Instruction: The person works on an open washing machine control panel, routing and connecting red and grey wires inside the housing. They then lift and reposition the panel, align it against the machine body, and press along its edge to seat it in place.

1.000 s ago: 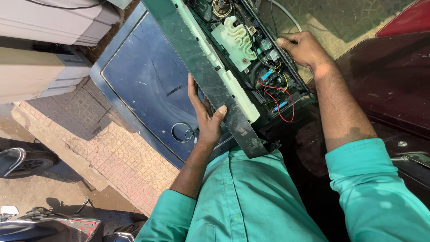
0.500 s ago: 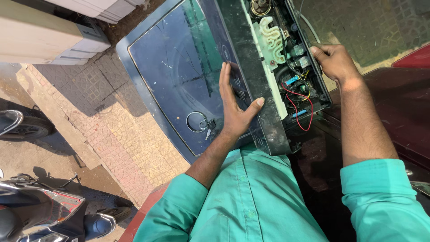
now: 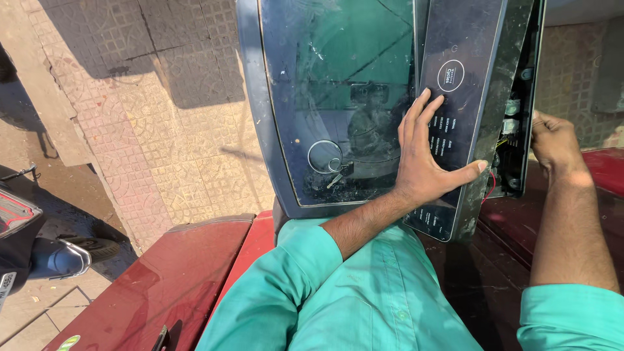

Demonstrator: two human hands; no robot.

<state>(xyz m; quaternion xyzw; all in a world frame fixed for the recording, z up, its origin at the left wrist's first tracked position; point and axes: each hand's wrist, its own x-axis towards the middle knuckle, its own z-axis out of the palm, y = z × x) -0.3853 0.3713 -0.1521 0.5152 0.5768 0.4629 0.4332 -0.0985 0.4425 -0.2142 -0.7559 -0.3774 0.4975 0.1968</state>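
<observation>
A dark washing-machine top with a glass lid (image 3: 325,97) stands in front of me. Its black control panel (image 3: 465,78) is lifted off and tilted, showing wires and parts behind it at the right. My left hand (image 3: 426,162) lies flat on the panel's front face, fingers spread, thumb hooked around its right edge. My right hand (image 3: 552,143) is behind the panel at its right side, fingers curled against the open back near the red wires (image 3: 489,188); what it grips is hidden. Both arms wear teal sleeves.
A dark red metal surface (image 3: 162,279) spreads below and to the right. Patterned paving (image 3: 162,130) lies to the left. Part of a parked scooter (image 3: 39,247) shows at the lower left edge.
The view has swung so the lid and panel stand more upright. The panel has been turned front-side towards me, hiding most of the wiring. My left hand has shifted from the lid onto the panel's face.
</observation>
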